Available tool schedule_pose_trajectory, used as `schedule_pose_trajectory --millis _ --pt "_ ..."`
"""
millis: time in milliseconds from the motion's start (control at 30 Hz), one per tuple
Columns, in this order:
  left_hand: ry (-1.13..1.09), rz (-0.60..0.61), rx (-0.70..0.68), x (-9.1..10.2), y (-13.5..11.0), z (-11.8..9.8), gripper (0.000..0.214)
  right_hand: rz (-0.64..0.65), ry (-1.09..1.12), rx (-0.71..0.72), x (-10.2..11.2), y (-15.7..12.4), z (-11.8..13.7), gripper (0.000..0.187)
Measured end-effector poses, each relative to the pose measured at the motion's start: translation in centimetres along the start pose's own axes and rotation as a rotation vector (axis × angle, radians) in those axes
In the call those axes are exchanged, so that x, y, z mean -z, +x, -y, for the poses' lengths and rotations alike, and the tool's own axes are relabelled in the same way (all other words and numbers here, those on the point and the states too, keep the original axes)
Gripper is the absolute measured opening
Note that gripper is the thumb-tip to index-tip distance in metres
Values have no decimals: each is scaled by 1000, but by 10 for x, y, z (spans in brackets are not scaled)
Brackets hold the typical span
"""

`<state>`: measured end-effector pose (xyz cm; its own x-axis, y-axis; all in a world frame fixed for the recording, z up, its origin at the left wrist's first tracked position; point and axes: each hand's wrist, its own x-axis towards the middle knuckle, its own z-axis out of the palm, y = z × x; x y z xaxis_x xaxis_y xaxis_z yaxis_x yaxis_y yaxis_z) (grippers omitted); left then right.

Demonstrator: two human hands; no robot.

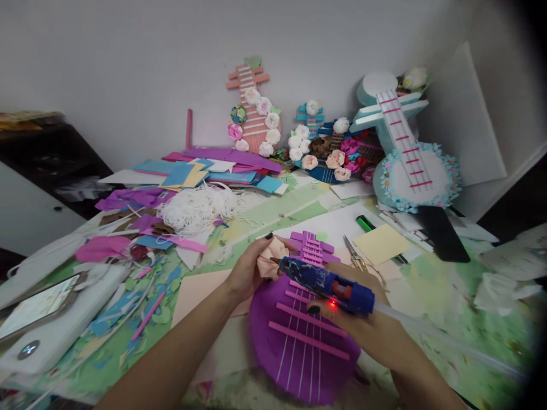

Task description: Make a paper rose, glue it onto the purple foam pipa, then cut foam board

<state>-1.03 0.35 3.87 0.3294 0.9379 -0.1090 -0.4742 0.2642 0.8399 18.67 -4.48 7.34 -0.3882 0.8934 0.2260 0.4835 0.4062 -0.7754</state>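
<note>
My left hand [250, 267] is closed round a peach paper flower [272, 257], held above the upper left of a purple paper guitar [273, 347]. My right hand [363, 324] grips a blue hot glue gun [314, 278] with a red light glowing on its side. Its nozzle points left and meets the flower, or comes very close to it. A long clear glue stick [444, 336] sticks out of the gun's back. The guitar lies below both hands, with pink crossbars and white strings; the gun and right hand cover part of it.
Gold-handled scissors [358, 259], a green marker [364, 223] and a black phone [443, 234] lie to the right. White string [199, 208] and paper scraps heap up on the left, beside a lit phone [40, 304]. Flower-decorated paper instruments [256, 134] lean on the wall.
</note>
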Motion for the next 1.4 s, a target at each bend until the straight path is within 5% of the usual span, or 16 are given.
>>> schedule_pose_trajectory --millis 1400 --pt "31 -14 -63 3 -3 1 41 -49 -14 -69 3 -1 -7 29"
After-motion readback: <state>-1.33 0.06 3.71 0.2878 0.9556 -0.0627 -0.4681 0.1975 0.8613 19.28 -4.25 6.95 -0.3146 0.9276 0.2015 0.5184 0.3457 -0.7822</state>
